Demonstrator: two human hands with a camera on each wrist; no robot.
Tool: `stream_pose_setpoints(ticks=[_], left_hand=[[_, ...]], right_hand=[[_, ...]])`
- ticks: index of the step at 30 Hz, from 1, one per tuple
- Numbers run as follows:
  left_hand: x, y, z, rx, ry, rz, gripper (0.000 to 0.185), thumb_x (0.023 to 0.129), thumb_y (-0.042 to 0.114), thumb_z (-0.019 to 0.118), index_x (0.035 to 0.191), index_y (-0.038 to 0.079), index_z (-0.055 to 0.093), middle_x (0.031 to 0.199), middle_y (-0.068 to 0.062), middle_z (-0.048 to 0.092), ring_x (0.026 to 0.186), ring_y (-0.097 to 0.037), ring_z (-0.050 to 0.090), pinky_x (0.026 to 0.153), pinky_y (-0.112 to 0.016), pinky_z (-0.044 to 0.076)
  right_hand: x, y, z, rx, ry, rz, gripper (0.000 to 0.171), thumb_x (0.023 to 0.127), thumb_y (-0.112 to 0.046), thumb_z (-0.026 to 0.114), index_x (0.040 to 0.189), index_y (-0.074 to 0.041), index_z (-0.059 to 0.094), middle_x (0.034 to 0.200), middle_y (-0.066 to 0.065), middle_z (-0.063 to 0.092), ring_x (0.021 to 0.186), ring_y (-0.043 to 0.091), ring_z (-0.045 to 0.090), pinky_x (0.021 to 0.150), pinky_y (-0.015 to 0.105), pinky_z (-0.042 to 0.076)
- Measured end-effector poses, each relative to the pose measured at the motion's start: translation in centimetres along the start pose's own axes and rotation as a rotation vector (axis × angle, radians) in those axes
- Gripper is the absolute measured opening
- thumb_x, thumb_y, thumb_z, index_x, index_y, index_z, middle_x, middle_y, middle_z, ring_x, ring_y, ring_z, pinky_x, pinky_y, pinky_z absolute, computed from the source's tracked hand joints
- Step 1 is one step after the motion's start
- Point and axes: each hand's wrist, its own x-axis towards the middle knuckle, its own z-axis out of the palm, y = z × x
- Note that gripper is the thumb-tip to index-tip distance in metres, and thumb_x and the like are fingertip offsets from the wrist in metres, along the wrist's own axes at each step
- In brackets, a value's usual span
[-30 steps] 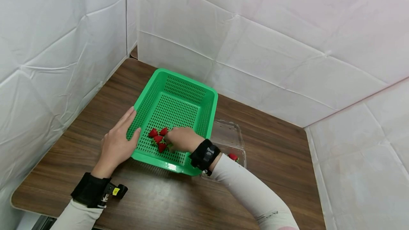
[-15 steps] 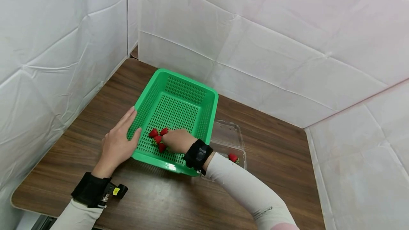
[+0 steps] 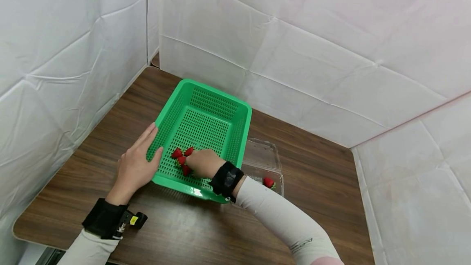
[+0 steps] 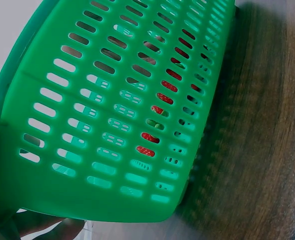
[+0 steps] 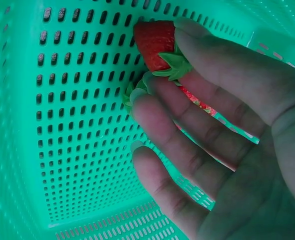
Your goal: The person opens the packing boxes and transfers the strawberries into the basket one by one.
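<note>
A green perforated plastic basket (image 3: pixel 235 150) lies at a slant on the table. My left hand (image 3: pixel 137 162) holds its left rim, thumb over the edge and the other fingers along the outside. In the basket's near part sits a small cluster of strawberries (image 3: pixel 182 160). My right hand (image 3: pixel 206 162) reaches in beside them. The right wrist view shows its thumb and index finger pinching a red strawberry (image 5: pixel 155 45) by its leafy end, low over the basket floor; the other fingers are spread. Red strawberries (image 4: pixel 167 87) show through the slots in the left wrist view.
A clear plastic clamshell box (image 3: pixel 263 154) lies lid-back to the right of the basket, partly hidden by my right forearm. One strawberry (image 3: pixel 268 182) shows inside it. White-covered walls (image 3: pixel 294 52) stand behind and beside the brown wooden table (image 3: pixel 324 183).
My right hand has shifted slightly left and lower inside the basket, toward the strawberry cluster, then has nearly stopped. The left hand and the basket stay practically where they were.
</note>
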Motion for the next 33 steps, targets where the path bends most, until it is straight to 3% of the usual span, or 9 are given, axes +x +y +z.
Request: stream_pose_setpoints(ticks=[8, 16, 24, 33], left_hand=[[0.0, -0.1, 0.0, -0.002, 0.000, 0.000, 0.057, 0.098, 0.027, 0.055, 0.151, 0.018, 0.037, 0.158, 0.001, 0.033, 0.041, -0.011, 0.025, 0.046, -0.027, 0.018], [0.0, -0.1, 0.1, -0.006, 0.005, 0.003, 0.057, 0.098, 0.026, 0.055, 0.151, 0.018, 0.037, 0.158, 0.000, 0.033, 0.042, -0.012, 0.025, 0.046, -0.027, 0.017], [0.0, -0.1, 0.1, -0.011, 0.010, 0.009, 0.057, 0.097, 0.026, 0.056, 0.151, 0.017, 0.038, 0.158, 0.000, 0.034, 0.041, -0.010, 0.025, 0.046, -0.027, 0.017], [0.0, -0.1, 0.0, -0.012, 0.027, 0.023, 0.057, 0.097, 0.024, 0.057, 0.150, 0.015, 0.040, 0.156, -0.002, 0.037, 0.042, -0.008, 0.026, 0.044, -0.026, 0.017]], right_hand=[[-0.1, 0.1, -0.2, 0.007, 0.016, -0.013, 0.017, 0.084, -0.026, 0.076, 0.085, -0.018, 0.061, 0.085, -0.005, 0.061, 0.073, 0.008, 0.053, 0.058, 0.024, 0.046], [-1.1, 0.5, -1.1, 0.090, 0.052, -0.021, 0.015, 0.083, -0.019, 0.077, 0.092, -0.016, 0.066, 0.078, -0.007, 0.058, 0.068, 0.007, 0.048, 0.055, 0.021, 0.040], [-2.9, 1.8, -2.0, 0.202, 0.124, -0.016, 0.038, 0.084, -0.023, 0.076, 0.120, -0.016, 0.068, 0.107, -0.002, 0.070, 0.094, 0.012, 0.065, 0.072, 0.025, 0.052], [-5.5, 4.2, -1.8, 0.326, 0.250, -0.024, 0.031, 0.088, -0.023, 0.071, 0.116, -0.013, 0.065, 0.114, 0.004, 0.068, 0.101, 0.017, 0.063, 0.084, 0.027, 0.050]])
